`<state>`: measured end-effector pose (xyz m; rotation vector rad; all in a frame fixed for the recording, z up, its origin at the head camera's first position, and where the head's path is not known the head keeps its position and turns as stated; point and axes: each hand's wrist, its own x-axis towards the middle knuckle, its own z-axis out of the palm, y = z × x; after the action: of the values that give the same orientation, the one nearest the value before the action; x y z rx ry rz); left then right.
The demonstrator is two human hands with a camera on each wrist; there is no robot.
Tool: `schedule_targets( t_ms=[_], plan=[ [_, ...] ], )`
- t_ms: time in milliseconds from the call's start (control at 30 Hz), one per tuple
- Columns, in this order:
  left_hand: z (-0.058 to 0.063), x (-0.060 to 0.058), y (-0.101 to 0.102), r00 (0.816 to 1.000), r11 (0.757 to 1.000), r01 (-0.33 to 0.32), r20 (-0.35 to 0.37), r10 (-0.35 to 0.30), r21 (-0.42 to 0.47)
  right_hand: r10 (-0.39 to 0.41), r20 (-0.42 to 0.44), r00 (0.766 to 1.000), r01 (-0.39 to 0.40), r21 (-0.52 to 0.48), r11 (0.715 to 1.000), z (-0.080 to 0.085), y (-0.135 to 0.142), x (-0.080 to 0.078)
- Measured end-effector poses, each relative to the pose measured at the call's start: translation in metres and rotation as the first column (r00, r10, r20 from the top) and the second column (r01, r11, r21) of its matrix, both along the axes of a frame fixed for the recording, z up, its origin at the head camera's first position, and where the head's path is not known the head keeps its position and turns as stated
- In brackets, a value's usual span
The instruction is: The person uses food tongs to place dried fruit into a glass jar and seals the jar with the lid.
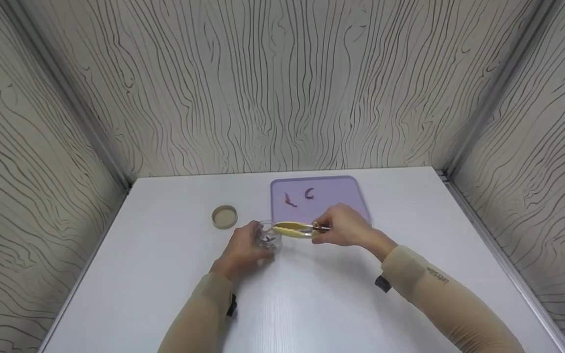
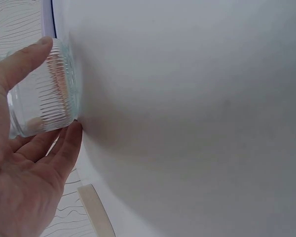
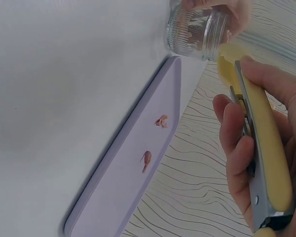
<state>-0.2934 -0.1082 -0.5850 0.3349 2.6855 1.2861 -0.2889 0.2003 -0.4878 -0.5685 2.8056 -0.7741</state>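
My left hand [image 1: 243, 246] holds a small clear glass jar [image 1: 269, 240], thumb on one side and fingers on the other. Through its ribbed wall, reddish-brown pieces [image 2: 59, 76] show in the left wrist view. In my right hand [image 1: 344, 226] is a pair of metal tongs with yellow handles and tips [image 3: 269, 148], gripped between thumb and fingers. The tips are right at the jar's mouth in the head view. Whether they pinch a piece, I cannot tell. Two curled reddish-brown pieces, one bent in a hook [image 1: 309, 193], one elongated [image 1: 290, 200], lie on a purple tray [image 1: 334, 196].
A round tan lid [image 1: 224, 216] lies on the white table [image 1: 165, 255] to the left of the jar. The tray stands behind the right hand. Wood-grain-patterned panels [image 1: 272, 88] rise at the back and both sides.
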Motion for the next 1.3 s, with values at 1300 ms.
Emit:
schedule_targets(
  t_ms=[1300],
  plan=[
    [0.0, -0.003, 0.001, 0.999, 0.999, 0.011, -0.042, -0.012, -0.03, -0.092, -0.036, 0.995, 0.092, 0.012, 0.996, 0.001, 0.029, -0.008]
  ],
)
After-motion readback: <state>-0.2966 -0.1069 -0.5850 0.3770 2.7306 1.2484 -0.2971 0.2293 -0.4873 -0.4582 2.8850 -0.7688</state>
